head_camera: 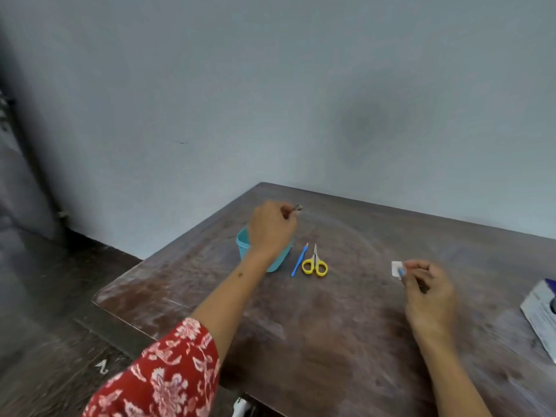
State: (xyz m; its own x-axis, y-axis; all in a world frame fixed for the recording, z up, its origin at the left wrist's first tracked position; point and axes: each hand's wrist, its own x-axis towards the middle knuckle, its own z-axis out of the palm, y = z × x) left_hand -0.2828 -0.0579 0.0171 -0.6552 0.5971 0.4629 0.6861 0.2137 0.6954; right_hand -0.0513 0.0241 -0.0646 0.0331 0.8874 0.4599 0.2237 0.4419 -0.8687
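Red floral sleeve [168, 377] lowest in view, covering the left upper arm. Further up the bare forearm, left hand [270, 227] above the teal tub [243, 245], up and left of the yellow scissors [314, 263], fingers curled, thumb and fingertip pinching a small dark metallic piece [298, 208] held clear of the table [331, 341]; too small and blurred to name. Well to the right of the scissors, about level with their handles, right hand [427, 291], fingers curled, pinching a small white square [396, 267] with a bit of blue against it; whether touching the tabletop, cannot tell. Teal tub just left of the scissors, upright, its right side hidden behind the left wrist. Thin blue-handled pick [299, 260] between tub and scissors, lying roughly parallel to the scissors and just beside them, metal point away from the camera. Scissors closed, flat on the table, blades toward the far edge. White and purple packet [540, 319] far right of the scissors, cut off by the picture's edge. Grey wall [301, 85] beyond the scissors, behind the table's far edge
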